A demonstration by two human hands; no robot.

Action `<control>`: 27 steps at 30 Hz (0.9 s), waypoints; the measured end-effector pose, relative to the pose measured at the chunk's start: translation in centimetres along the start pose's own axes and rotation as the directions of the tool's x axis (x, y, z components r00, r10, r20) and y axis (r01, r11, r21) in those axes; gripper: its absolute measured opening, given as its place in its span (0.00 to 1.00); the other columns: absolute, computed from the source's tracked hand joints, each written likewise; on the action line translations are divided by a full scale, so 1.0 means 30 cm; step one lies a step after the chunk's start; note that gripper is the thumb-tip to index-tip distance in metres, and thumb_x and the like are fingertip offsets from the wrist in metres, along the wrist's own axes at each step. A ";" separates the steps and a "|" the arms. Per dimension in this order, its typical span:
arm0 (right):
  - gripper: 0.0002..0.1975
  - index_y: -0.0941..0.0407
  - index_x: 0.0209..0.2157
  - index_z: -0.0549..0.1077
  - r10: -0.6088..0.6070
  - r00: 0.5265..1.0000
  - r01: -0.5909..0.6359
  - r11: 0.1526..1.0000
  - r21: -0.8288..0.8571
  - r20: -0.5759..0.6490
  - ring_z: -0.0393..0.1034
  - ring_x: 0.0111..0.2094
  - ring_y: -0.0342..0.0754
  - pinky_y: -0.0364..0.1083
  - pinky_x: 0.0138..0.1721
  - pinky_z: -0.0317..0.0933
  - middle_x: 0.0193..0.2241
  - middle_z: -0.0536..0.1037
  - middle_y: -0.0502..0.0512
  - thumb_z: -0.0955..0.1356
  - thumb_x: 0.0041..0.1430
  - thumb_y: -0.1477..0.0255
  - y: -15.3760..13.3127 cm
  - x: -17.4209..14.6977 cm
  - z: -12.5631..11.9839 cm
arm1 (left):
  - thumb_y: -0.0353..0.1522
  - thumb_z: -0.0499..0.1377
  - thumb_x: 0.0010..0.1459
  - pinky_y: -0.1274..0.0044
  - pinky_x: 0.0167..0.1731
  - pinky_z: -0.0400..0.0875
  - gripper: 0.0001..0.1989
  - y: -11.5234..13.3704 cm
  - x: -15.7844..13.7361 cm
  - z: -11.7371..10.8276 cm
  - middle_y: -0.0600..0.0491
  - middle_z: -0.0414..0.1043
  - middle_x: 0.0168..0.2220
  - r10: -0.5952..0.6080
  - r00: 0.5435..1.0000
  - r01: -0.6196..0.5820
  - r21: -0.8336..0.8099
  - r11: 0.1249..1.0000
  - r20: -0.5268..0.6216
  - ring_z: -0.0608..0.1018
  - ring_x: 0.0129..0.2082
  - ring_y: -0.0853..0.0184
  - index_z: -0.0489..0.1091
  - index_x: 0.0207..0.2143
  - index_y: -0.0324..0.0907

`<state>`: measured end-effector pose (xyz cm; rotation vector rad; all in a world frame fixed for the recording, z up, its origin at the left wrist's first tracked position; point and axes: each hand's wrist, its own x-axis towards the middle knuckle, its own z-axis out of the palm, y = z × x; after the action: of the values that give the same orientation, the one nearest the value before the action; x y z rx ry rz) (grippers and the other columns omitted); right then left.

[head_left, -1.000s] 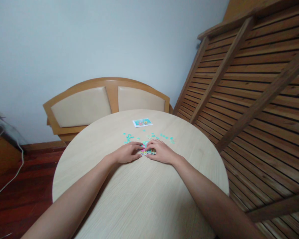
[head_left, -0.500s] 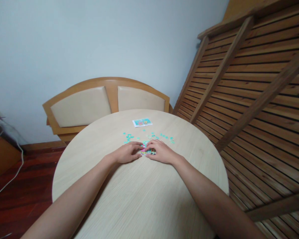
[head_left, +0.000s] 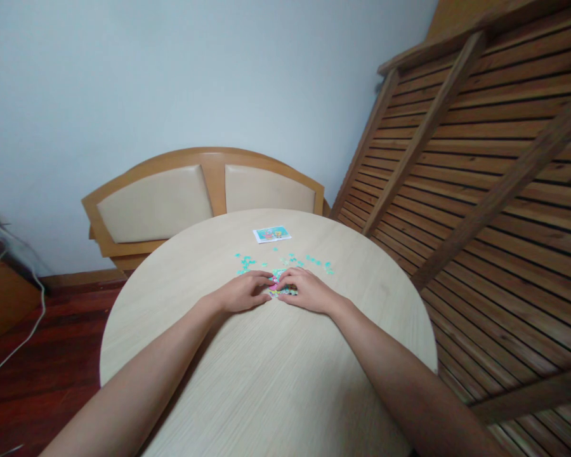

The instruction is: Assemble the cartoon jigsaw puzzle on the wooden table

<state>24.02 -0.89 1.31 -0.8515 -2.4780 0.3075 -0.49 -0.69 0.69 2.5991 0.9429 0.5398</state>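
A partly joined jigsaw puzzle (head_left: 274, 287), pink, yellow and turquoise, lies on the round table between my hands and is largely covered by them. From the left, my left hand (head_left: 243, 292) grips the puzzle's edge with curled fingers and thumb. My right hand (head_left: 307, 289) bends over the other side, its fingers and thumb closed on the puzzle. Whether a single piece is between the fingertips cannot be made out. Loose turquoise puzzle pieces (head_left: 246, 261) are scattered beyond the left hand, and more loose pieces (head_left: 316, 261) lie beyond the right.
Farther back on the pale round table (head_left: 247, 381) lies a picture card (head_left: 272, 234) with cartoon figures on turquoise. Behind the table stands a padded headboard (head_left: 157, 203) against the wall. A slatted wooden frame (head_left: 457, 158) leans at the right. A white cable (head_left: 42, 304) hangs at the left.
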 end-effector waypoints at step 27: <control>0.12 0.49 0.43 0.80 -0.064 0.998 0.063 0.997 0.048 0.024 0.71 0.46 0.49 0.50 0.51 0.63 0.43 0.77 0.54 0.67 0.63 0.76 0.016 0.000 -0.014 | 0.37 0.59 0.62 0.66 0.60 0.63 0.20 0.007 -0.003 -0.010 0.41 0.69 0.58 0.008 1.000 -0.008 0.024 1.000 0.019 0.70 0.59 0.56 0.71 0.55 0.41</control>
<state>24.48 -0.49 1.49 -0.7525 -2.5060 0.3551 -0.58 -0.84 1.03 2.6253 0.9389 0.5086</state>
